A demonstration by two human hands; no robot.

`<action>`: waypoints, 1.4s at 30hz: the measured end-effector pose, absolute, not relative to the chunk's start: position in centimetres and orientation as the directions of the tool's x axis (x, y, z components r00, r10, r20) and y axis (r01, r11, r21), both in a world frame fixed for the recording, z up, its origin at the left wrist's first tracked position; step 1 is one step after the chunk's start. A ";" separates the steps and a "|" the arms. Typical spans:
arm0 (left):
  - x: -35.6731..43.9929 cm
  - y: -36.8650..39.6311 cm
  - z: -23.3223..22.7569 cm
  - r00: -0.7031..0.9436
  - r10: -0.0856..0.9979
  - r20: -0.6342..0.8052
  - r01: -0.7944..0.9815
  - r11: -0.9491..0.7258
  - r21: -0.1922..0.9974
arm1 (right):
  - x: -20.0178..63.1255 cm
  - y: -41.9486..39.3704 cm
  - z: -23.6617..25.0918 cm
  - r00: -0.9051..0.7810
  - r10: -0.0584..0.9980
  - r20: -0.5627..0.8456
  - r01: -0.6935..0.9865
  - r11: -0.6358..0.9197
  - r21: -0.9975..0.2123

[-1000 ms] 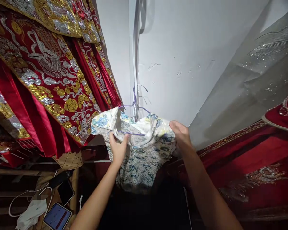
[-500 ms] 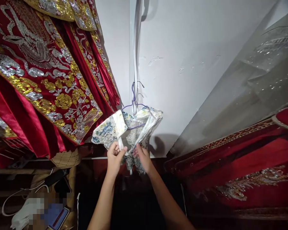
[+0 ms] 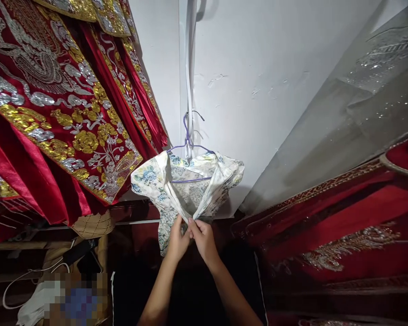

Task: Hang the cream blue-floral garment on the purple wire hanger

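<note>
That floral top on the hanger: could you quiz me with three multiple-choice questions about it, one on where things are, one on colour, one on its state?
1. Where do both hands meet? A at the front opening's bottom; B on the hook; C on a sleeve.
2. Hanger colour? A purple; B green; C black.
3. The front is: A closed to the collar; B open in a V; C off the hanger.

Answers: A, the left hand and right hand pinch the floral top there; A, the hanger is purple wire; B, the edges spread apart upward.
</note>
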State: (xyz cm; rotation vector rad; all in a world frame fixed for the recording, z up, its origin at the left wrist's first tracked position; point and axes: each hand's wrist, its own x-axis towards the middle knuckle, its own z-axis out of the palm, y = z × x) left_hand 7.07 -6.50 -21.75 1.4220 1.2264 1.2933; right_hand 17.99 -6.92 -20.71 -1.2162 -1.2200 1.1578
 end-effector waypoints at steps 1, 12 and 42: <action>7.4 -6.5 -21.9 -0.046 0.982 0.185 0.121 -0.178 0.977 | 18.3 -6.9 -20.3 -0.019 1.000 0.021 0.031 0.021 -0.999; 6.5 -7.5 -20.7 0.002 0.972 0.234 0.284 -0.225 0.932 | 23.0 -1.5 -11.0 -0.393 0.900 -0.190 0.061 -0.181 -0.982; -5.2 2.9 -6.4 -0.669 0.608 0.426 -0.022 -0.590 0.807 | 20.4 -0.5 -11.9 -0.217 0.972 0.090 0.187 0.132 -0.973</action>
